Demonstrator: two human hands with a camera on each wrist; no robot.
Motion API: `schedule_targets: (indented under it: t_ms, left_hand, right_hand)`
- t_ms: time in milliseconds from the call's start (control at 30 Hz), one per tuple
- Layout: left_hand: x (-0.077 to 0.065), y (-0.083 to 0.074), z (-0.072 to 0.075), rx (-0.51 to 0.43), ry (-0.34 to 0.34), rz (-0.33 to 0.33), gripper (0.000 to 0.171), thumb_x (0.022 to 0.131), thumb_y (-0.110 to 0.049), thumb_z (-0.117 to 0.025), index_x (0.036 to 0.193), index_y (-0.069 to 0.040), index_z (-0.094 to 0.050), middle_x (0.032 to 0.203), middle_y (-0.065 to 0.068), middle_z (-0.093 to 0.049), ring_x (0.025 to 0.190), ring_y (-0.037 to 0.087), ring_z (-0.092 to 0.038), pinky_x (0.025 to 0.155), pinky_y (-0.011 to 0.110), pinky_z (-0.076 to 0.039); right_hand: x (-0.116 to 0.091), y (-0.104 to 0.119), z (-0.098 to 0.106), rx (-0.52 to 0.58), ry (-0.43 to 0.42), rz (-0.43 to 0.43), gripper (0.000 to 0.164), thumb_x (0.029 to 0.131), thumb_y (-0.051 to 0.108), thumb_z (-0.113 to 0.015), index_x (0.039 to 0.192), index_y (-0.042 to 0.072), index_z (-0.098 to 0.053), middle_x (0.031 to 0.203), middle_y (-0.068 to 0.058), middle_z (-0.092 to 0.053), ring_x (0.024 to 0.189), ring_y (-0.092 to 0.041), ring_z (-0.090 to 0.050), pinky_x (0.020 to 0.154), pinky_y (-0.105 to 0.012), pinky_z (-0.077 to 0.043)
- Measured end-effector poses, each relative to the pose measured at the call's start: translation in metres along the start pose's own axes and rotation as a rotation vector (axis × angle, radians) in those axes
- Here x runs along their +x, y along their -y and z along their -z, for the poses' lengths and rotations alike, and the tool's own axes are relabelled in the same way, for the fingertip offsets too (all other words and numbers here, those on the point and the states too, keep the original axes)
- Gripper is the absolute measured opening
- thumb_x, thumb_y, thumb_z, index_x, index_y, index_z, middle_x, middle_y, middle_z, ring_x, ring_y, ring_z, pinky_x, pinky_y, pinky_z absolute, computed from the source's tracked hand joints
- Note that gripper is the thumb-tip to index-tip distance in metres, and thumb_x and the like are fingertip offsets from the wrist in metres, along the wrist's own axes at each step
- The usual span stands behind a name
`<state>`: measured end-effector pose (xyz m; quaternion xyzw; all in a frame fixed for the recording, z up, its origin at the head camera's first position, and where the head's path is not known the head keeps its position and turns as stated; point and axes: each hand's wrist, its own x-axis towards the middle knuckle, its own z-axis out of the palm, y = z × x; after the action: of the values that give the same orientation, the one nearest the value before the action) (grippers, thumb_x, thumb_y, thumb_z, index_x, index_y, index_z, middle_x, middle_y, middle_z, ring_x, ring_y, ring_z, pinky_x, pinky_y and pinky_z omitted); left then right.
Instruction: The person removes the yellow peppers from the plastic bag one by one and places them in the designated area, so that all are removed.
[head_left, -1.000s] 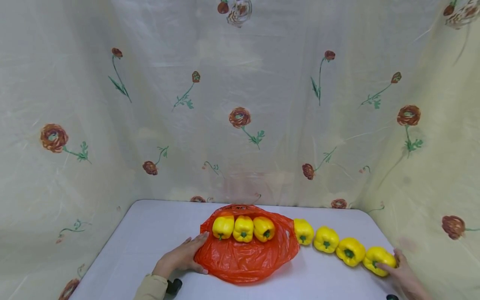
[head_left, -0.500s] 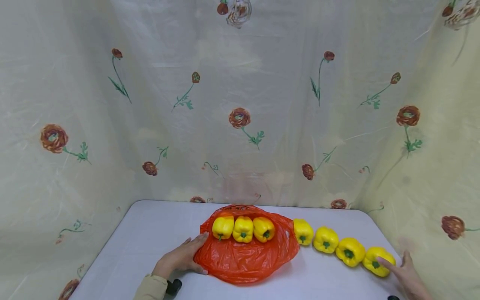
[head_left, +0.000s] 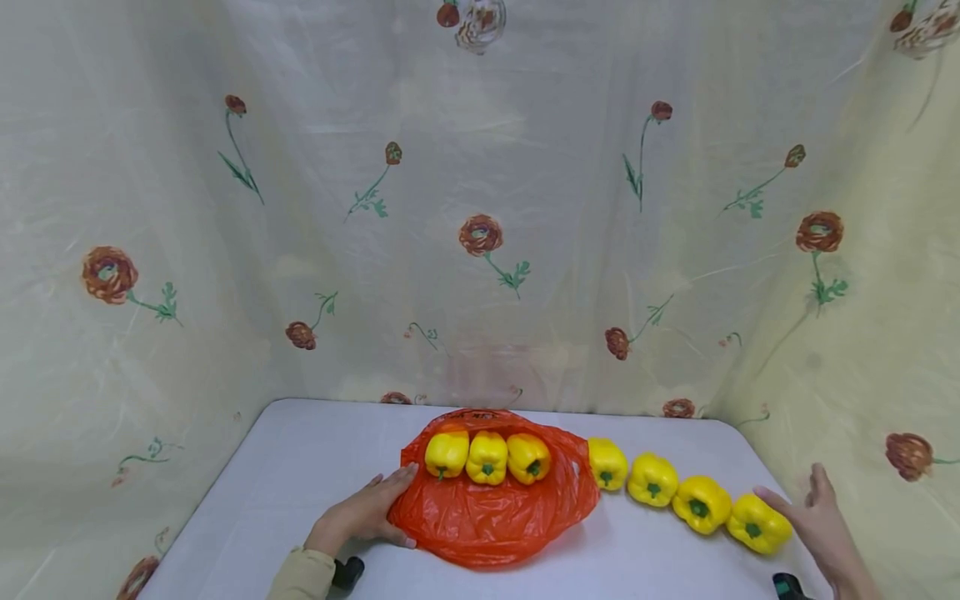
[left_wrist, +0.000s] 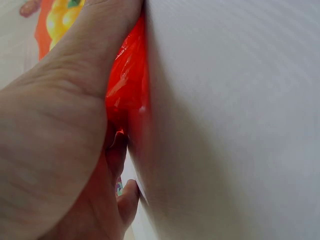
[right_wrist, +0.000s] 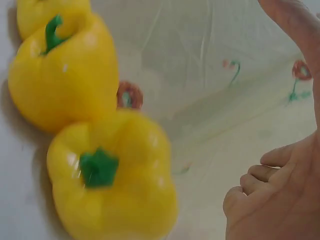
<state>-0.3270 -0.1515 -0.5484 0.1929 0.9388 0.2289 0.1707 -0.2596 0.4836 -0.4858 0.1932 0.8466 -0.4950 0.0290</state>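
Note:
An orange-red plastic bag (head_left: 487, 525) lies on the table with three yellow bell peppers (head_left: 487, 457) in its mouth. My left hand (head_left: 367, 510) rests against the bag's left edge, thumb and fingers spread apart; in the left wrist view the red plastic (left_wrist: 131, 75) shows beyond the thumb. Right of the bag, several more yellow bell peppers form a slanting row. At the row's near right end sits a pepper (head_left: 759, 525), its green stem toward me. Just right of that pepper is my right hand (head_left: 821, 521), fingers extended and holding nothing; the right wrist view shows its palm apart from the pepper (right_wrist: 112, 210).
The white table (head_left: 315, 450) has rounded far corners. A pale curtain (head_left: 525, 275) with printed flowers encloses it at the back and sides, close to my right hand. A dark wrist device (head_left: 347, 575) is strapped by my left sleeve (head_left: 303, 575).
My right hand has let go of the end pepper and moved up and to the right, its fingers spreading. The peppers, the bag and my left hand stay in place.

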Motion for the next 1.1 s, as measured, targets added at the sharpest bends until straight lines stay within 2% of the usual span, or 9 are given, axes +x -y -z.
schedule_targets:
  t_ms: [67, 167, 267, 333, 667, 833, 967, 1033, 1100]
  left_hand:
    - [-0.001, -0.001, 0.001, -0.003, 0.001, 0.002, 0.11, 0.07, -0.05, -0.08, 0.154, -0.012, -0.021, 0.161, 0.006, -0.022, 0.149, 0.027, -0.02, 0.121, 0.055, -0.013]
    - [-0.001, -0.002, 0.002, 0.0, -0.001, -0.002, 0.11, 0.07, -0.05, -0.081, 0.154, -0.012, -0.021, 0.161, 0.006, -0.022, 0.148, 0.028, -0.02, 0.12, 0.056, -0.013]
    - [-0.001, -0.002, 0.002, 0.005, -0.006, -0.008, 0.111, 0.069, -0.05, -0.081, 0.154, -0.011, -0.022, 0.161, 0.007, -0.023, 0.148, 0.028, -0.021, 0.12, 0.056, -0.014]
    - [-0.001, -0.002, 0.002, 0.008, -0.008, -0.008, 0.111, 0.069, -0.051, -0.081, 0.154, -0.011, -0.021, 0.161, 0.007, -0.023, 0.148, 0.029, -0.021, 0.12, 0.056, -0.014]
    - [0.0, 0.001, 0.0, 0.015, -0.003, -0.004, 0.11, 0.069, -0.052, -0.08, 0.154, -0.012, -0.022, 0.161, 0.005, -0.022, 0.148, 0.027, -0.021, 0.12, 0.055, -0.014]
    - [0.001, 0.003, -0.001, 0.012, -0.004, -0.012, 0.111, 0.069, -0.052, -0.08, 0.154, -0.012, -0.022, 0.161, 0.006, -0.022, 0.148, 0.028, -0.02, 0.12, 0.056, -0.013]
    - [0.002, 0.004, -0.001, 0.014, -0.003, -0.01, 0.112, 0.069, -0.053, -0.08, 0.155, -0.012, -0.021, 0.162, 0.006, -0.021, 0.148, 0.028, -0.02, 0.12, 0.056, -0.014]
    - [0.003, 0.005, -0.001, 0.017, 0.0, -0.004, 0.112, 0.069, -0.054, -0.079, 0.155, -0.013, -0.02, 0.162, 0.006, -0.02, 0.149, 0.027, -0.019, 0.121, 0.055, -0.013]
    - [0.003, 0.005, -0.001, 0.015, 0.002, 0.0, 0.112, 0.069, -0.054, -0.079, 0.155, -0.013, -0.02, 0.162, 0.006, -0.02, 0.149, 0.027, -0.019, 0.121, 0.055, -0.013]
  right_hand:
    - [-0.004, 0.011, -0.004, 0.024, -0.027, 0.054, 0.118, 0.089, 0.06, -0.057, 0.141, 0.013, 0.038, 0.147, -0.016, 0.04, 0.138, -0.047, 0.027, 0.111, -0.07, -0.005]
    - [-0.01, 0.026, -0.015, 0.073, -0.079, 0.185, 0.111, 0.092, 0.049, -0.059, 0.148, 0.012, 0.029, 0.153, -0.017, 0.033, 0.141, -0.042, 0.024, 0.115, -0.062, 0.0]
    - [-0.017, 0.041, -0.031, 0.106, -0.104, 0.306, 0.104, 0.093, 0.04, -0.062, 0.152, 0.012, 0.019, 0.158, -0.019, 0.024, 0.146, -0.036, 0.019, 0.12, -0.045, 0.004]
    - [-0.021, 0.051, -0.043, 0.103, -0.104, 0.362, 0.1, 0.094, 0.037, -0.063, 0.154, 0.011, 0.013, 0.16, -0.021, 0.016, 0.148, -0.034, 0.012, 0.121, -0.037, 0.001]
    - [-0.034, 0.094, -0.101, 0.095, 0.036, 0.539, 0.092, 0.09, 0.021, -0.07, 0.153, 0.003, -0.005, 0.157, -0.023, -0.013, 0.143, -0.039, -0.016, 0.118, -0.027, -0.018]
    - [-0.04, 0.106, -0.128, 0.111, 0.097, 0.599, 0.089, 0.085, 0.016, -0.075, 0.149, 0.002, -0.014, 0.152, -0.02, -0.024, 0.141, -0.035, -0.024, 0.115, -0.027, -0.025]
    - [-0.044, 0.111, -0.149, 0.074, 0.14, 0.606, 0.086, 0.083, 0.021, -0.077, 0.147, 0.004, -0.022, 0.149, -0.018, -0.031, 0.138, -0.034, -0.03, 0.108, -0.013, -0.034]
    - [-0.047, 0.113, -0.159, 0.06, 0.169, 0.597, 0.083, 0.083, 0.022, -0.077, 0.146, 0.006, -0.025, 0.148, -0.017, -0.034, 0.137, -0.035, -0.033, 0.11, -0.02, -0.038]
    - [-0.048, 0.114, -0.169, 0.048, 0.198, 0.568, 0.08, 0.083, 0.024, -0.077, 0.145, 0.009, -0.027, 0.147, -0.015, -0.036, 0.136, -0.034, -0.035, 0.112, -0.035, -0.039]
